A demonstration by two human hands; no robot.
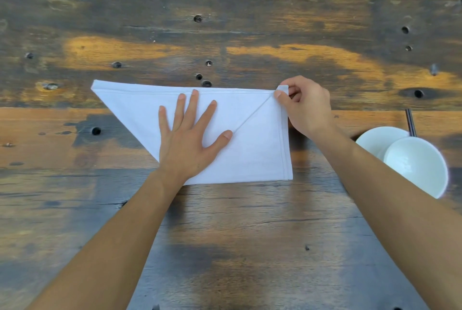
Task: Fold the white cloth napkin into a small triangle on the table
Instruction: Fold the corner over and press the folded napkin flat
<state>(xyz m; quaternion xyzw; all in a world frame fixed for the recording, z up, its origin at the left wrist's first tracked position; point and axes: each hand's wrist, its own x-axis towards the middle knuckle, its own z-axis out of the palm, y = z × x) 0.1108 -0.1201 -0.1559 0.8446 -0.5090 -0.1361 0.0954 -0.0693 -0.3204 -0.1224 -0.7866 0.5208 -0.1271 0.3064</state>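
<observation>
The white cloth napkin [260, 149] lies part-folded mid-table [225, 234]. The left hand [190, 139] presses it flat, fingers spread; the right hand [303, 107] pinches its far right corner.

The napkin [250, 149] is plain white; the tabletop [225, 234] is dark brown wood streaked with orange patches; two bowls [415, 167] are white.

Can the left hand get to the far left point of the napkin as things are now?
Probably yes. The left hand lies flat on the napkin, and only bare cloth and table lie between it and the far left point.
</observation>
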